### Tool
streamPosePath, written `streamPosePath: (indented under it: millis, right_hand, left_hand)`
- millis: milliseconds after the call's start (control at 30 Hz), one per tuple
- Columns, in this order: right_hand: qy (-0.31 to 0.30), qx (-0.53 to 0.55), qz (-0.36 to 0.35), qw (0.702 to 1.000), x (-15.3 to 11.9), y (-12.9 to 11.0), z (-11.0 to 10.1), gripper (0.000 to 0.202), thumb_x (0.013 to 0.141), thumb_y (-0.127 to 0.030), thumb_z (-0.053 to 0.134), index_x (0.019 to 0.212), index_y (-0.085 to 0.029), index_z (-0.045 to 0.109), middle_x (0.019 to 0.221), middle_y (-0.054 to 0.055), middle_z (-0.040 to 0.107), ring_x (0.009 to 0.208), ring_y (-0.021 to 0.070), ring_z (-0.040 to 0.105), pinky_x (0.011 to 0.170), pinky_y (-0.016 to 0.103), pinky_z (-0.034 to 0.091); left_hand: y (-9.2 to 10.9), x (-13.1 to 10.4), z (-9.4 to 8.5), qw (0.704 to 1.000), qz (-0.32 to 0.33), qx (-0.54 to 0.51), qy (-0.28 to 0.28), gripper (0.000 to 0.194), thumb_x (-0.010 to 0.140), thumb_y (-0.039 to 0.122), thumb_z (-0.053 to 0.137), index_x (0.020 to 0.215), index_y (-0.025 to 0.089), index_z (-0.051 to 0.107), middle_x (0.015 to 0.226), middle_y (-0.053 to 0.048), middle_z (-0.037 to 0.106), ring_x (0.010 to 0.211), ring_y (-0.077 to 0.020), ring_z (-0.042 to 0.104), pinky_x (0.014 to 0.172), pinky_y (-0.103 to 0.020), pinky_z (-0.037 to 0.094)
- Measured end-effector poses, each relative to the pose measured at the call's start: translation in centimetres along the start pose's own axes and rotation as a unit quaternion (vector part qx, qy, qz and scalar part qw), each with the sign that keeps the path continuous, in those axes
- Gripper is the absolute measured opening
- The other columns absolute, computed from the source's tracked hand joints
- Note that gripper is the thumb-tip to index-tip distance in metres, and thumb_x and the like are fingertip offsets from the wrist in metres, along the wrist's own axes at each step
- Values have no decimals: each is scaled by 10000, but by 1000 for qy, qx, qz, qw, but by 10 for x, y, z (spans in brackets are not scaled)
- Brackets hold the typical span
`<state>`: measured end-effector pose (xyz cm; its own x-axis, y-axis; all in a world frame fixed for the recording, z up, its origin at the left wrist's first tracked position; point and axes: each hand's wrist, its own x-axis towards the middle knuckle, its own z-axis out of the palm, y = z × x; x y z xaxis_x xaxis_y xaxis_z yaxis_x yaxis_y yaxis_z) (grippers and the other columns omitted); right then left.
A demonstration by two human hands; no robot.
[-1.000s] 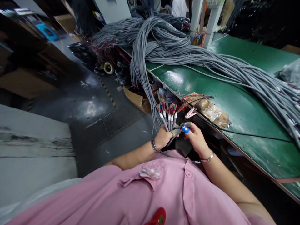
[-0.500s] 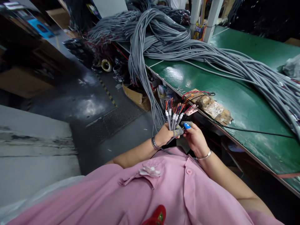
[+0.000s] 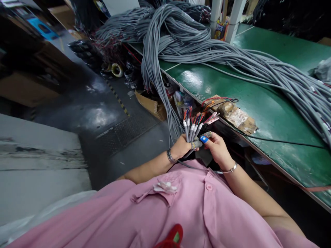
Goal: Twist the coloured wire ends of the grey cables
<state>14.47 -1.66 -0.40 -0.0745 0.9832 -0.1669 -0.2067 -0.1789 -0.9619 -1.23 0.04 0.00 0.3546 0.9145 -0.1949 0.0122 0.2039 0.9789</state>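
Observation:
My left hand [image 3: 181,148] is closed round several grey cables [image 3: 192,132], their ends pointing up and away from me. Each cable end has a white band and a fan of thin coloured wires [image 3: 198,118]. Close against its fingertips, my right hand [image 3: 219,150] is pinched beside the cables; whatever lies between its fingers is hidden. A blue wrap [image 3: 204,139] covers the right thumb tip, and grey finger covers show on both hands. Just beyond the right hand a pink clip-like piece [image 3: 213,118] sticks out by the wires. One cable runs low across my pink shirt [image 3: 191,196].
Long grey cable bundles [image 3: 181,48] lie over the green table [image 3: 271,113] and hang off its near edge. A taped cardboard piece [image 3: 239,119] with red and black wires rests at that edge. Below are an open carton [image 3: 148,105] and tape rolls [image 3: 117,70]. A white block [image 3: 41,148] stands left.
My right wrist has shifted slightly to the right, and the blue-wrapped thumb has moved a little left towards the cables. My left hand keeps its hold on the cables.

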Motion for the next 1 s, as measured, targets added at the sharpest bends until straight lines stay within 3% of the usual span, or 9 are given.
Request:
streamPosePath:
  millis: [133,267,567,667,833,1000]
  right_hand:
    - [-25,-42,-50,998,2,-1,-4,233,713,-403,730,769,-194,642,697,-1,634,606,130,539,574,264,445]
    - [-40,-66,-74,994,4,-1,-6,205,738,-387,709,798,-195,675,744,9,650,668,144,552,644,285,464]
    - [25,54,23,998,8,12,-3,217,719,-378,722,785,-184,652,609,-35,541,525,87,447,521,233,388]
    - [24,55,7,998,11,8,-1,210,724,-374,717,744,-187,623,584,-46,519,510,84,434,517,230,381]
    - [6,-68,-57,996,16,-2,-1,225,731,-393,710,725,-189,615,605,-31,560,531,101,453,521,241,373]
    - [26,-88,-56,994,23,7,-8,260,736,-438,706,740,-186,640,618,-22,561,526,100,434,495,242,354]
  left_hand:
    - [-3,0,-2,999,-22,3,-31,246,601,305,792,644,113,645,564,-18,619,503,-111,546,521,-237,436]
    - [-6,1,0,1000,-11,-28,-6,249,599,306,793,624,120,629,541,-2,600,482,-103,532,510,-233,428]
    - [-12,7,3,992,30,-88,91,244,649,346,758,650,128,648,559,-16,619,507,-111,551,526,-239,424]
    - [-8,9,3,995,18,-70,66,251,637,343,767,634,122,647,552,-18,619,505,-107,551,524,-234,424]
    - [0,11,1,999,-27,-32,4,252,566,304,809,649,113,667,557,-10,626,468,-97,529,485,-225,403]
    - [-3,15,0,994,1,-78,79,235,612,306,777,583,126,629,509,-6,601,458,-93,524,483,-223,385]
